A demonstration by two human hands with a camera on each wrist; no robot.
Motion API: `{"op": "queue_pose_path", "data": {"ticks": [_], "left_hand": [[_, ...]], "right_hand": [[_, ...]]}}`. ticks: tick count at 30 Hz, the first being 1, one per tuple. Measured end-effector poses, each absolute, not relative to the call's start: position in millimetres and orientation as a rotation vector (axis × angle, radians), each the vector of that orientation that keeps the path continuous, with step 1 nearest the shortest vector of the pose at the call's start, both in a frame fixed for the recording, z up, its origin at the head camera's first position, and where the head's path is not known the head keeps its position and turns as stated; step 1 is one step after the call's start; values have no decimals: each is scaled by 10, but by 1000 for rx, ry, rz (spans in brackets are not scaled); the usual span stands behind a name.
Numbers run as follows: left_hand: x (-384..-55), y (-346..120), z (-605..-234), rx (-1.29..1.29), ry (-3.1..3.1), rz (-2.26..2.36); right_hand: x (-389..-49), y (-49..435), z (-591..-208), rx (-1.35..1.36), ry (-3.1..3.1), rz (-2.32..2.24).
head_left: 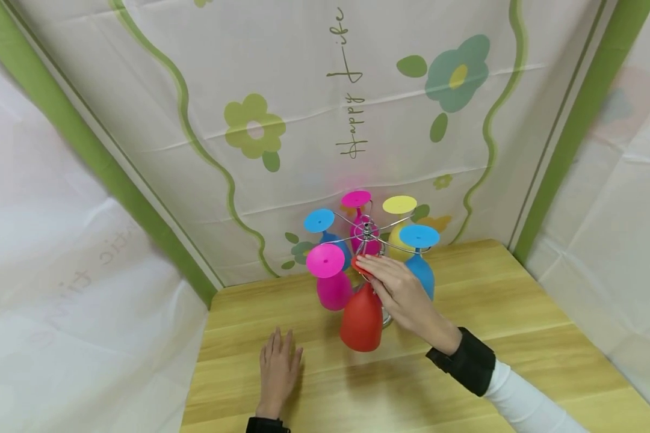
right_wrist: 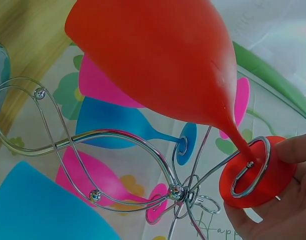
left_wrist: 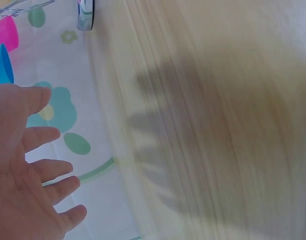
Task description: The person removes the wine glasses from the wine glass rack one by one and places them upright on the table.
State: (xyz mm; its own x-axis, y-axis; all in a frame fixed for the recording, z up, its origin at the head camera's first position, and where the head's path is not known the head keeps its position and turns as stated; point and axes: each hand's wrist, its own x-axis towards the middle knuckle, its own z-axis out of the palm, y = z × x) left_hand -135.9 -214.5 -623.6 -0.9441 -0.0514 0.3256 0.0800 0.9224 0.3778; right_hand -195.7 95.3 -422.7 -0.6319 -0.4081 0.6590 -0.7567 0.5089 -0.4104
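A red wine glass [head_left: 362,319] hangs upside down at the near side of a chrome wire glass rack [head_left: 366,231]. By its round base [right_wrist: 258,172] my right hand [head_left: 406,294] pinches it, thumb and fingers at the disc's edge. In the right wrist view the red stem sits within a loop of the rack's wire. Over the wooden table, left of the rack, my left hand [head_left: 278,367] holds nothing, its fingers spread and relaxed. In the left wrist view that hand [left_wrist: 28,170] shows its palm side.
Upside-down glasses hang around the rack: pink [head_left: 334,291] and blue [head_left: 319,221] on the left, another pink [head_left: 356,199] at the back, yellow [head_left: 399,205] and blue [head_left: 421,273] on the right. A flowered white cloth [head_left: 303,72] rises behind the wooden table [head_left: 238,325].
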Motion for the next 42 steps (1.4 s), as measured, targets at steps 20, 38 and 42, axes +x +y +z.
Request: {"op": "queue_pose_path", "data": {"ticks": [20,38,42], "left_hand": [[-1299,-2152,-6279,-18,-2739,-571],[-1287,-2176,-6260,-13,-2749,-592],[-1284,-2166,-6266,-20,-2742,-587]], "right_hand": [[-1994,1004,-4237,898,-2290,1020],[-2036,1014,-4182,886,-2329,1091],[-2059,1028,-4182,887,-2333,1101]]}}
